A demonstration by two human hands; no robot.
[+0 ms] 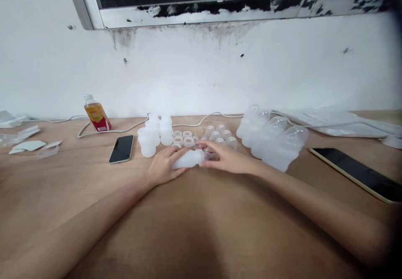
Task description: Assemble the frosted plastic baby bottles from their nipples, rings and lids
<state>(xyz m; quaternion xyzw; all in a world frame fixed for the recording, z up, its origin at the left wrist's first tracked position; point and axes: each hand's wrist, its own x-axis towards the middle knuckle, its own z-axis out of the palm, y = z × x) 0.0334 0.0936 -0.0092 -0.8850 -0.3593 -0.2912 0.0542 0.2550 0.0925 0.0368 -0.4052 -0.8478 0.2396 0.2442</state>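
Observation:
A white translucent baby bottle (188, 159) lies on its side just above the table, its neck toward the right. My left hand (165, 164) is wrapped round its body. At the neck end, my right hand (221, 155) pinches a clear piece (210, 156) that looks like a teat or cap; the fingers partly hide it. Behind my hands are white collar rings (187, 141) and several clear domed teats (220, 134). White bottle bodies (149, 139) stand in a group to the left. On the right are bottles with clear domed caps (273, 139).
A dark phone (121, 149) lies left of the bottles, with a drink bottle (96, 113) behind it. A larger phone (358, 174) lies at right. A white cable (201, 122) runs along the wall, near a plastic bag (339, 122). Plastic scraps (29, 146) lie far left.

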